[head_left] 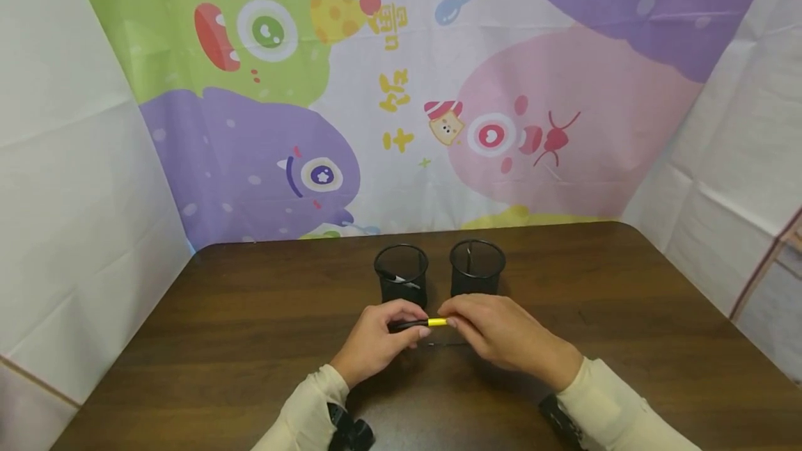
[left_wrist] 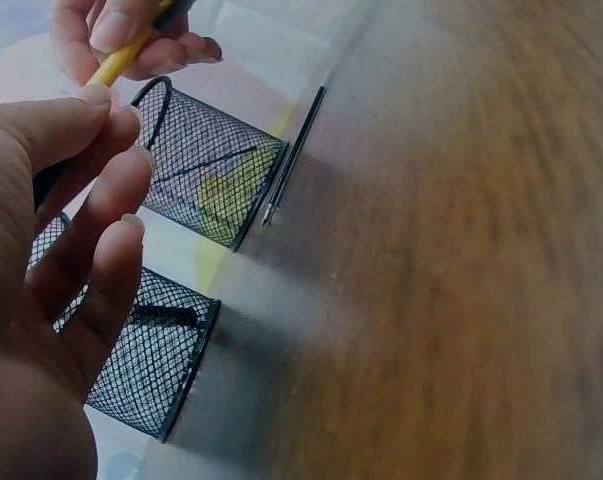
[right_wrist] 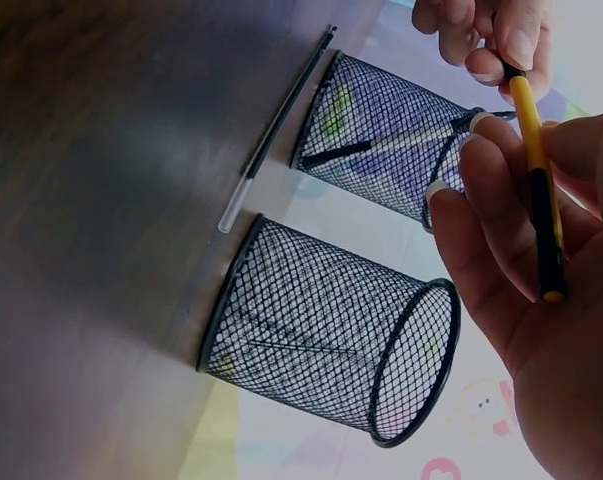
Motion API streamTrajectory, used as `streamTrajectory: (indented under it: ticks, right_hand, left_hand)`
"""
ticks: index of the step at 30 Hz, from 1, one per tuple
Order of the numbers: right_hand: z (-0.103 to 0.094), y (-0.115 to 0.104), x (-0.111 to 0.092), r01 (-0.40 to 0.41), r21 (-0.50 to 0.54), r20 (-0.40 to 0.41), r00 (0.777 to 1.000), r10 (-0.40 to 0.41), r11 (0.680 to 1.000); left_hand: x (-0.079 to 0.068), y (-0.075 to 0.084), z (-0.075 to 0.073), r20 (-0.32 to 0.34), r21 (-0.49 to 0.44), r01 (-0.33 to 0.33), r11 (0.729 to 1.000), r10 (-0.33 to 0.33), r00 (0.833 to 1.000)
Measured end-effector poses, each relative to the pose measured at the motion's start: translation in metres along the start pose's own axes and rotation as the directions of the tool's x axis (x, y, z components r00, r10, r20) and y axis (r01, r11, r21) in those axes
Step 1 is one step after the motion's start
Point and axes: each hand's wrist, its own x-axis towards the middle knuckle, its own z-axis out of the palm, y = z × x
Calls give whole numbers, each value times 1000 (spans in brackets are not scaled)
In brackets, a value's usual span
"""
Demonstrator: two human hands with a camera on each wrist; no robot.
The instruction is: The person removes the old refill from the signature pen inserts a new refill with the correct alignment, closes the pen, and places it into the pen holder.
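A yellow-and-black pen [head_left: 437, 322] is held level between both hands above the table. My left hand [head_left: 379, 339] pinches its black end between thumb and fingers. My right hand [head_left: 501, 333] grips the yellow part from the other side, and in the right wrist view a black end [right_wrist: 548, 250] of the pen lies along that palm. Beneath the hands, a thin pen refill [left_wrist: 296, 155] with a dark tube and a clear end [right_wrist: 236, 205] lies on the table in front of the mesh cups.
Two black mesh pen cups stand side by side just beyond the hands. In the left cup [head_left: 401, 294] leans a black-and-white marker [right_wrist: 381, 143]; the right cup [right_wrist: 311, 310] has a thin dark stick inside. A cartoon-printed cloth [head_left: 413, 179] hangs behind the brown wooden table [head_left: 263, 312].
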Motion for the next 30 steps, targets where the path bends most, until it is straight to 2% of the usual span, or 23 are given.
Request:
streamTrajectory:
  ticks: [4, 7, 14, 27, 30]
  right_hand:
    - [2, 0, 0, -5, 5, 8, 1000, 5, 1000]
    - [2, 0, 0, -7, 6, 12, 1000, 7, 1000]
    - [3, -1, 0, -12, -13, 18, 1000, 12, 1000]
    - [4, 0, -2, -5, -20, 18, 1000, 5, 1000]
    - [4, 0, -2, -25, -12, 26, 999, 26, 1000]
  left_hand:
    - [3, -20, 1, 12, -14, 4, 1000, -4, 1000]
    - [3, -24, 0, 27, -32, -18, 999, 19, 999]
    - [2, -25, -2, 73, -30, -50, 998, 53, 996]
    - [3, -25, 0, 117, -6, -10, 1000, 11, 993]
    - [3, -24, 0, 120, -13, -4, 1000, 5, 993]
